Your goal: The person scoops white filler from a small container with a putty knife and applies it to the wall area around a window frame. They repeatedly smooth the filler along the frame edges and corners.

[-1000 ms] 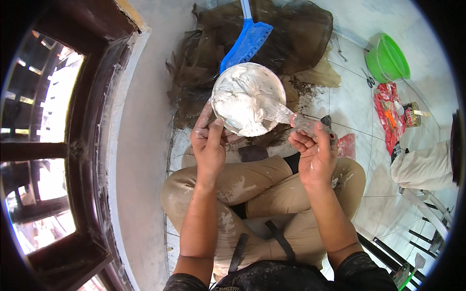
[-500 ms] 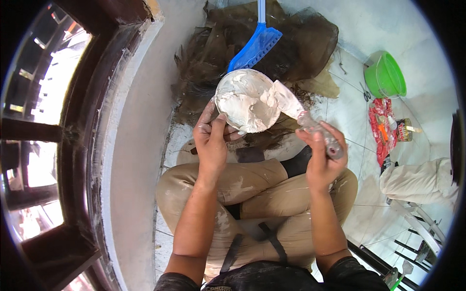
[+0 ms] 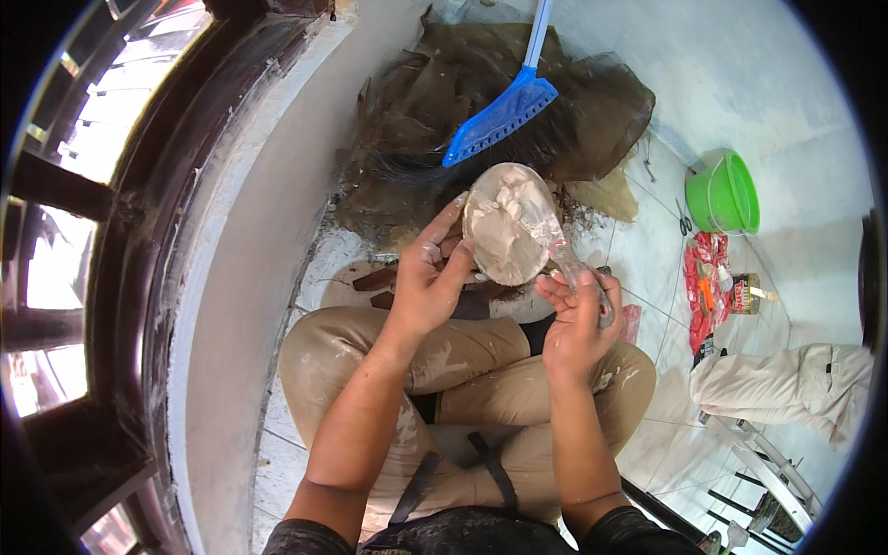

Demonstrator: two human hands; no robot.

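Note:
My left hand [image 3: 433, 276] grips a round tub [image 3: 469, 215] by its left side, thumb at the rim. The tub is tilted so its mouth shows, and thick off-white paste [image 3: 499, 231] lines it. In my right hand [image 3: 581, 319] is a putty knife [image 3: 575, 270], held by its clear handle. Its paste-smeared blade reaches over the tub's right side, against the paste; the blade's tip cannot be told apart from it.
A blue broom [image 3: 504, 113] rests on crumpled dark plastic sheeting [image 3: 592, 102] ahead. Along the right wall stand a green bucket [image 3: 726, 194], scissors [image 3: 684, 218], a red plastic bag [image 3: 700, 305] and a can [image 3: 743, 294]. Nearer are pale trousers [image 3: 768, 388] and a metal ladder [image 3: 763, 462]. A barred window [image 3: 55, 277] is at left.
The tub has shifted right and slightly nearer in the view and turned more on edge. The putty knife's blade has moved from the tub's right rim to over the paste inside.

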